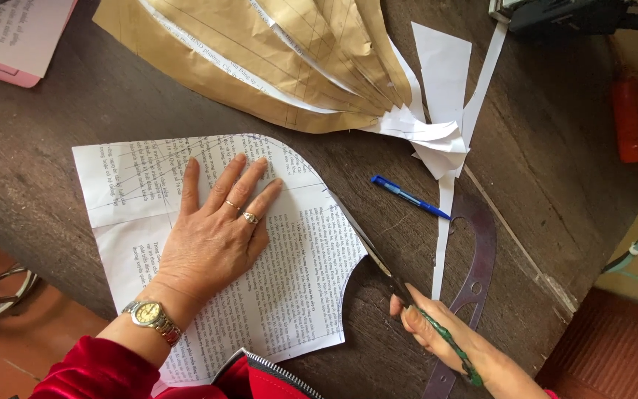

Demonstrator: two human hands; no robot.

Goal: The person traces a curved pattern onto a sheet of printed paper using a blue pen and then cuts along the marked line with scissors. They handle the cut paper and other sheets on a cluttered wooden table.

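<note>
My left hand (215, 236) lies flat, fingers spread, on a printed paper pattern piece (289, 295) on the dark wooden table (60, 170). It wears two rings and a wristwatch. My right hand (437, 336) grips the green handles of a pair of scissors (378, 258). The blades run along the paper's right edge, pointing up and left. A curved cut-out notch shows in the paper just left of the scissors.
Brown paper pattern pieces (260, 59) fan out at the top, with white paper scraps (437, 140) beside them. A blue pen (407, 196) and a translucent purple curve ruler (474, 258) lie right of the scissors. A pink-edged book (9, 44) sits top left.
</note>
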